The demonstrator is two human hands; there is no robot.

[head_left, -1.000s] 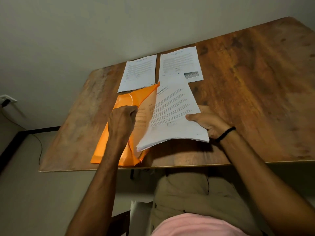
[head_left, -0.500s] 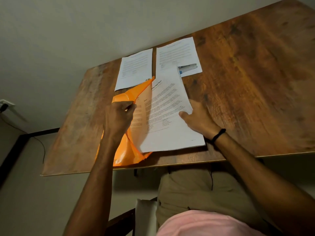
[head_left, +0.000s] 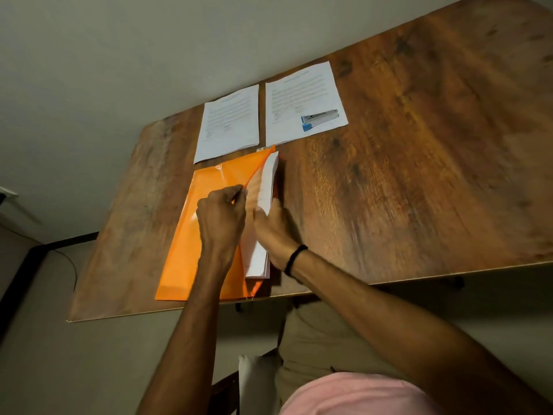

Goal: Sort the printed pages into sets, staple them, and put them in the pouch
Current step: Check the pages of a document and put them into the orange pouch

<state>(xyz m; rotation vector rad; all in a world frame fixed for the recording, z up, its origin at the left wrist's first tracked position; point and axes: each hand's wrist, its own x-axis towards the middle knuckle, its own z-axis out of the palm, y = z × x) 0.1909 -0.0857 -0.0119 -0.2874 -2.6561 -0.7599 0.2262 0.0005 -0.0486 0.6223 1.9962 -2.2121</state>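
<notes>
left hand (head_left: 221, 218) pinches the top sheet of the orange pouch (head_left: 185, 250), holding it raised near the front edge of the table (head_left: 419, 175). right hand (head_left: 275, 235) grips the curled page set (head_left: 267, 181), partly inside the pouch. beyond lie a left set (head_left: 229, 121) and a right set (head_left: 302, 94), the stapler (head_left: 320, 117) on the latter.

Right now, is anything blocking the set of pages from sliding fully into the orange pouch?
Nothing visible. The left hand lifts the pouch front open, and the pages are partly inside, held by the right hand.
</notes>
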